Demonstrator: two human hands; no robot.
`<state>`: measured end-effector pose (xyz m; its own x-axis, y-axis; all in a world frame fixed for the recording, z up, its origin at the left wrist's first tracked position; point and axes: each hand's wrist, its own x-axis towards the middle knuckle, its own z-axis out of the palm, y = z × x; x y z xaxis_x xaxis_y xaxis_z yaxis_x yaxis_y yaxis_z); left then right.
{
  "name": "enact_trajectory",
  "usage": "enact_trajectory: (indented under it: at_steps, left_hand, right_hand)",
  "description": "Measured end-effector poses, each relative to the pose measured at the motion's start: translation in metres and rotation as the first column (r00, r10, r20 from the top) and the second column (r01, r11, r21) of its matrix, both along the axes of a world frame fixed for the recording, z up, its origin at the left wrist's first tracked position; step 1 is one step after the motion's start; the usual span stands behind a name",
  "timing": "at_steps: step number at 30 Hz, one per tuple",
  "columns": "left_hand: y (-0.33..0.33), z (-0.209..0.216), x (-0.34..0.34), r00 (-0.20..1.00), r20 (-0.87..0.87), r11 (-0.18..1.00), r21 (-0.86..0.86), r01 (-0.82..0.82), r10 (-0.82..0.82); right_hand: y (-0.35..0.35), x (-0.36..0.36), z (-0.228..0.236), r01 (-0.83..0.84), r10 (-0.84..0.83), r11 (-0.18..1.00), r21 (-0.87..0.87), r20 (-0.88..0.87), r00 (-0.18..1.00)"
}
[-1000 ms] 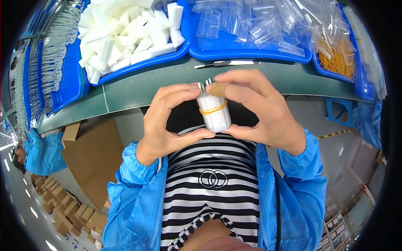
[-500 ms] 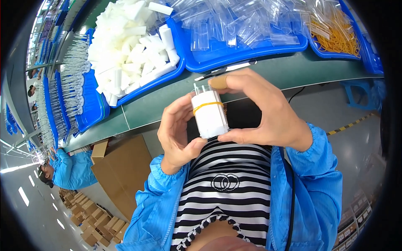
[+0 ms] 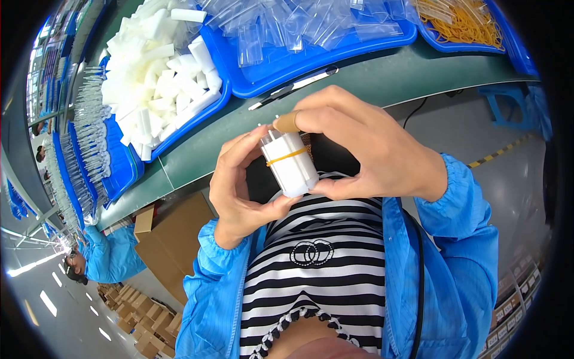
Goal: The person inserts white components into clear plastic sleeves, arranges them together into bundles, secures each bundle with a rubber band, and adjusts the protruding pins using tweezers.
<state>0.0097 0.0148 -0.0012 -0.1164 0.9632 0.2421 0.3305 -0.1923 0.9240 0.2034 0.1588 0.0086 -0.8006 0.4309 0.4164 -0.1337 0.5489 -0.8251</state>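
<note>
Left hand and right hand grip the white, blocky bundle in its yellow elastic band, tipped further toward eleven o'clock now (steadied at both ends, I'd judge).

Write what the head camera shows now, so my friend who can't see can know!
A person's left hand and right hand hold a white bundle with a yellow band around it; the right hand wears a tan finger wrap. Beyond, on a green table, blue trays hold white blocks, clear plastic pieces and yellow rubber bands.
</note>
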Motion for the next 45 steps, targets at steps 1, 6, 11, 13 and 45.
enact_trajectory:
  at_steps: [1, 6, 11, 13, 45]
  left_hand:
    - [0.001, -0.001, 0.003, 1.0, 0.0, 1.0, -0.001, 0.002, -0.002]
    - [0.003, -0.001, 0.01, 0.99, 0.136, 0.999, -0.037, 0.036, -0.031]
    - [0.005, 0.001, 0.006, 0.972, -0.234, 0.999, 0.039, -0.019, 0.027]
    - [0.004, 0.003, 0.005, 0.926, -0.378, 0.998, 0.063, 0.005, 0.019]
    - [0.005, 0.001, 0.008, 0.967, -0.248, 0.995, 0.093, -0.036, 0.058]
  right_hand:
    - [0.0, -0.001, -0.001, 0.002, -0.002, 1.0, -0.001, 0.0, 1.0]
    - [0.002, 0.008, 0.0, 0.032, -0.032, 0.999, 0.017, -0.011, 0.999]
    - [0.0, 0.004, 0.0, 0.015, -0.019, 0.998, 0.064, 0.062, 0.998]
    - [-0.003, 0.001, -0.002, 0.015, -0.02, 0.997, 0.081, 0.059, 0.998]
    - [-0.015, 0.005, -0.009, 0.02, -0.064, 0.92, -0.392, -0.098, 0.993]
